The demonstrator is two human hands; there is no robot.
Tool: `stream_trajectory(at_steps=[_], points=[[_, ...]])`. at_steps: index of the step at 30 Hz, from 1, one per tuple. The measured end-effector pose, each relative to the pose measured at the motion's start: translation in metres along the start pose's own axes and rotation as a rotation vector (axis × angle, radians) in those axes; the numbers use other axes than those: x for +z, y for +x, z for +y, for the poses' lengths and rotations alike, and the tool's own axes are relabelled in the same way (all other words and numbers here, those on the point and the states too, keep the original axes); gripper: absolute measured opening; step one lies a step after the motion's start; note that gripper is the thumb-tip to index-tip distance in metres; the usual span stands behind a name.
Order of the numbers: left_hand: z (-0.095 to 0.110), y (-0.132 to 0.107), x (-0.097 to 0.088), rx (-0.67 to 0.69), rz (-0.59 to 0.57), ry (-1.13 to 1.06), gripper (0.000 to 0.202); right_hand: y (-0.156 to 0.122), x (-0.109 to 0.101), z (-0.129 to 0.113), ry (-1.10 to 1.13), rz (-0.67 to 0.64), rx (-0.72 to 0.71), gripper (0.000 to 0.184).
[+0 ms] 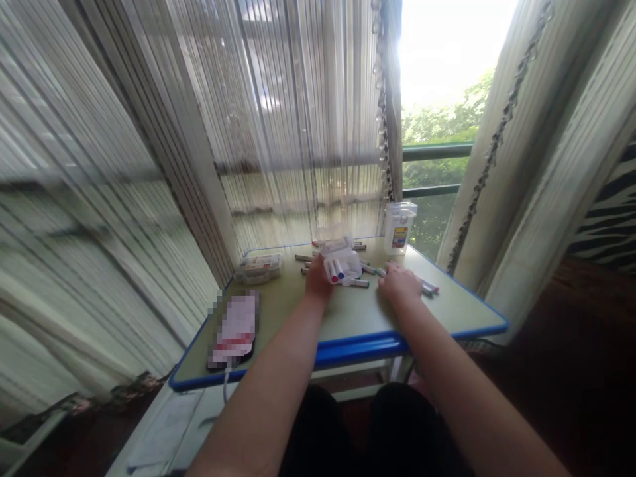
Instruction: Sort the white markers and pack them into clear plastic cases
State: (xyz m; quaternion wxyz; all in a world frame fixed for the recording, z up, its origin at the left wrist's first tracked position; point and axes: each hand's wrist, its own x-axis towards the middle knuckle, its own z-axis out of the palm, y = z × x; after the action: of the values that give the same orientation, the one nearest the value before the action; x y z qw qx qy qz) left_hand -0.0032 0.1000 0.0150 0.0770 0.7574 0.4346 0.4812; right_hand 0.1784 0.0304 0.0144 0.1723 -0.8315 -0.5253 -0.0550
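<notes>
My left hand (318, 277) grips a clear plastic case (342, 264) holding a few markers with red and blue caps, its lid hinged open. My right hand (399, 285) rests palm down on the table (348, 318), fingers over loose markers (426, 287). More markers (358, 283) lie scattered between and behind the two hands. Whether the right hand's fingers pinch a marker is hidden from me.
A clear lidded tub (399, 227) stands at the table's far right corner. A flat clear box (258, 267) lies at the far left. A phone (233, 331) with a cable sits at the near left edge. Curtains hang behind; a window opens beyond.
</notes>
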Motion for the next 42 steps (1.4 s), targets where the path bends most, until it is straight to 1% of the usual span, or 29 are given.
stream_trajectory(at_steps=[2,5,7,8,9,10,12,13,14,15,17,20,22,24,29,33,35,42], points=[[0.000,0.000,-0.001,-0.001,-0.010,0.036,0.022,0.000,0.000,0.001,0.016,-0.037,0.016,0.036],[-0.001,0.000,-0.001,-0.019,-0.018,0.082,0.021,0.001,0.003,0.002,0.047,-0.058,0.022,0.034],[-0.002,-0.001,-0.001,-0.031,-0.011,0.112,0.021,0.002,0.006,0.003,0.070,-0.019,0.016,0.033],[-0.002,-0.001,-0.001,-0.036,-0.005,0.126,0.020,0.003,0.007,0.004,0.095,0.051,-0.004,0.032],[-0.003,-0.002,0.000,-0.038,0.001,0.136,0.020,0.003,0.007,0.004,0.134,0.161,-0.049,0.031],[-0.003,-0.002,0.000,-0.037,0.010,0.141,0.021,0.002,0.007,0.003,0.183,0.307,-0.124,0.031],[-0.003,-0.002,0.000,-0.036,0.035,0.133,0.023,-0.002,0.005,0.001,0.289,0.633,-0.341,0.033],[-0.003,-0.002,0.000,-0.036,0.046,0.125,0.023,-0.005,0.004,-0.001,0.330,0.770,-0.462,0.035],[-0.003,-0.002,0.000,-0.034,0.053,0.118,0.023,-0.008,0.002,-0.003,0.357,0.872,-0.570,0.038],[-0.004,-0.003,0.000,-0.031,0.057,0.112,0.023,-0.012,0.001,-0.005,0.372,0.945,-0.665,0.041],[-0.005,-0.003,0.001,-0.025,0.061,0.110,0.023,-0.018,0.000,-0.010,0.383,1.040,-0.809,0.048],[-0.008,-0.003,0.001,-0.040,0.071,0.122,0.027,-0.022,0.002,-0.015,0.369,1.138,-0.941,0.055],[-0.008,-0.002,0.001,-0.067,0.071,0.135,0.030,-0.022,0.003,-0.017,0.367,1.156,-0.970,0.056],[-0.007,-0.002,0.000,-0.089,0.065,0.146,0.030,-0.022,0.004,-0.017,0.392,1.128,-0.960,0.054],[-0.002,-0.004,-0.005,-0.115,0.061,0.164,0.030,-0.021,0.009,-0.017,0.535,1.017,-0.849,0.045],[-0.003,-0.004,-0.006,-0.134,0.063,0.183,0.037,-0.021,0.015,-0.019,0.713,0.883,-0.792,0.045],[-0.004,-0.004,-0.005,-0.140,0.064,0.191,0.039,-0.021,0.018,-0.019,0.776,0.838,-0.780,0.046],[-0.004,-0.003,-0.005,-0.173,0.078,0.198,0.042,-0.021,0.026,-0.017,0.806,0.699,-0.734,0.046]])
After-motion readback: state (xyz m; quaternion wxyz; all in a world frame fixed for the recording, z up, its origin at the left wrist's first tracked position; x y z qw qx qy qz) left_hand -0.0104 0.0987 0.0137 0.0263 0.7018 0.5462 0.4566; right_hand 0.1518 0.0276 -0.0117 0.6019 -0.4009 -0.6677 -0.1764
